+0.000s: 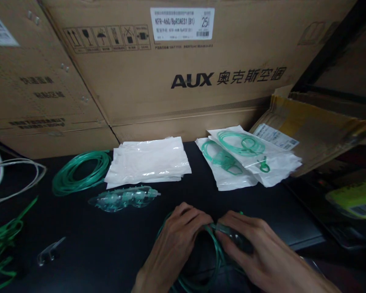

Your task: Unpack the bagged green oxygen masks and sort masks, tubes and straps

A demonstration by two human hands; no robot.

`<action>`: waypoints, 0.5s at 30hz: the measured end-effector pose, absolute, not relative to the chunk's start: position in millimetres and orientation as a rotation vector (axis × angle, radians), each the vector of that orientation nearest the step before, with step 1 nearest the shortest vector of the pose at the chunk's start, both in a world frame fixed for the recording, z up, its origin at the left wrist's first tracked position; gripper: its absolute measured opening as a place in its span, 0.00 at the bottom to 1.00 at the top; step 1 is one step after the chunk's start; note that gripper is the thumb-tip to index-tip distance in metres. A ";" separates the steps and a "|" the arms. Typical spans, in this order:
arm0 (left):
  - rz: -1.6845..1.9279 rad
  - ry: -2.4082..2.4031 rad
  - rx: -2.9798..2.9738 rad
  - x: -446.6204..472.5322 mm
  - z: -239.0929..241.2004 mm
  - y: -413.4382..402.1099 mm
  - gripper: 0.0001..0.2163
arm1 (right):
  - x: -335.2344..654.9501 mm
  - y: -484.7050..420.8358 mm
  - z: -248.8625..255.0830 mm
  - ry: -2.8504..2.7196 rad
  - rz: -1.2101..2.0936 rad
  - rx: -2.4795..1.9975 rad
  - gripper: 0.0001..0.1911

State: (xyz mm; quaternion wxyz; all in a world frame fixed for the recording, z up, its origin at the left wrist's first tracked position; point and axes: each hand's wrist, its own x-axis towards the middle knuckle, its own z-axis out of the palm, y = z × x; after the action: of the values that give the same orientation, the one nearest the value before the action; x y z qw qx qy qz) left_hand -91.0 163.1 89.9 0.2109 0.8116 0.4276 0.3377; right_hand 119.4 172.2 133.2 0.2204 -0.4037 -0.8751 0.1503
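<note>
Near the front of the black table, my left hand (181, 240) is closed on a coil of green tubing (218, 254), its fingertips pinching the tube near one end. Close beside it on the right, my right hand (247, 244) grips a clear, greenish plastic mask (236, 236), mostly hidden by the fingers. The tube end and the mask meet between my two hands; whether they are joined I cannot tell. Beyond my hands lies a nested row of clear green masks (125, 198). Another green tubing coil (82, 173) rests at its left.
White pouches (148, 160) lie stacked at the back. Filled pouches (247, 156) with green tubing and masks are at the back right, by an open carton (317, 122). Large cardboard boxes (140, 93) wall the rear. Green elastic straps (6, 240) and a small clear piece (50, 252) lie left.
</note>
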 end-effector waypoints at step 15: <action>0.766 1.281 2.307 -79.1 95.1 164.5 0.11 | 191.3 148.8 132.6 -2.103 0.890 -1.580 0.18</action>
State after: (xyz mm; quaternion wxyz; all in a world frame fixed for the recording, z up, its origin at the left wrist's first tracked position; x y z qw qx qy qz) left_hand -79.1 164.5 95.1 0.1958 0.8234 0.4571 0.2732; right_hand 191.3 148.8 132.6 0.1813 -0.5595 -0.7448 0.3151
